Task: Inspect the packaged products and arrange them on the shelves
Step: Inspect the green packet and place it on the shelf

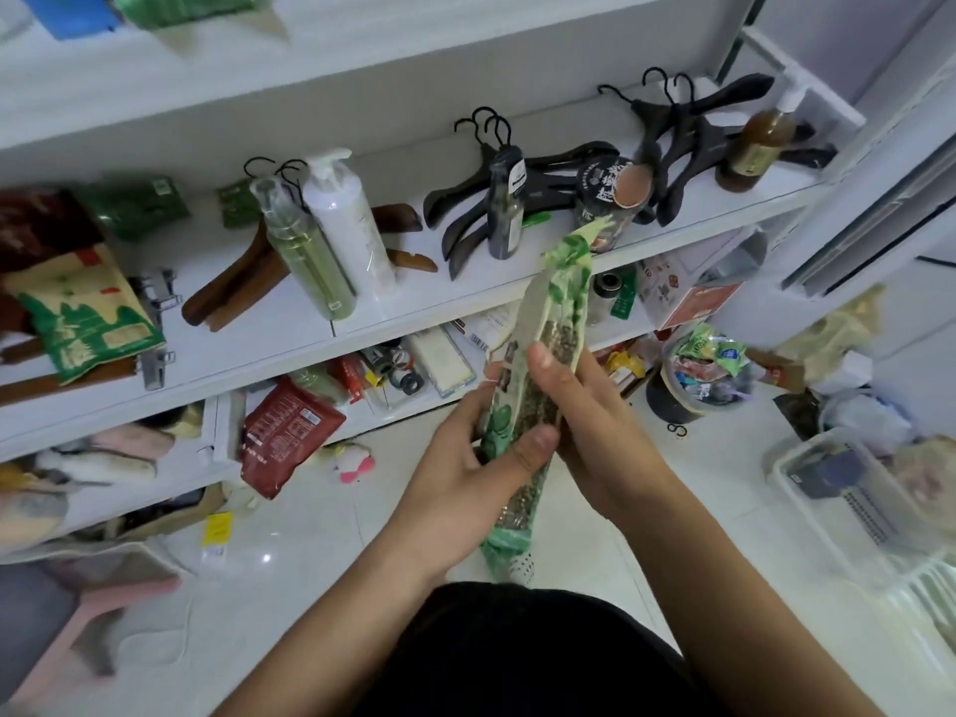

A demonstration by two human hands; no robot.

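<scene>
Long green-printed packet [538,364] of what looks like dried leaf, held edge-on at frame centre, left hand [483,458] clasping its lower half, right hand [584,406] gripping the middle, in front of white shelf [465,297] with pump bottles [326,235] and black hangers [517,194].

Glossy plastic packet [543,354], crinkly and shiny; smooth white-painted shelf [465,297]; matt black hangers [465,219]; polished floor tiles [289,540] catching the light.
</scene>
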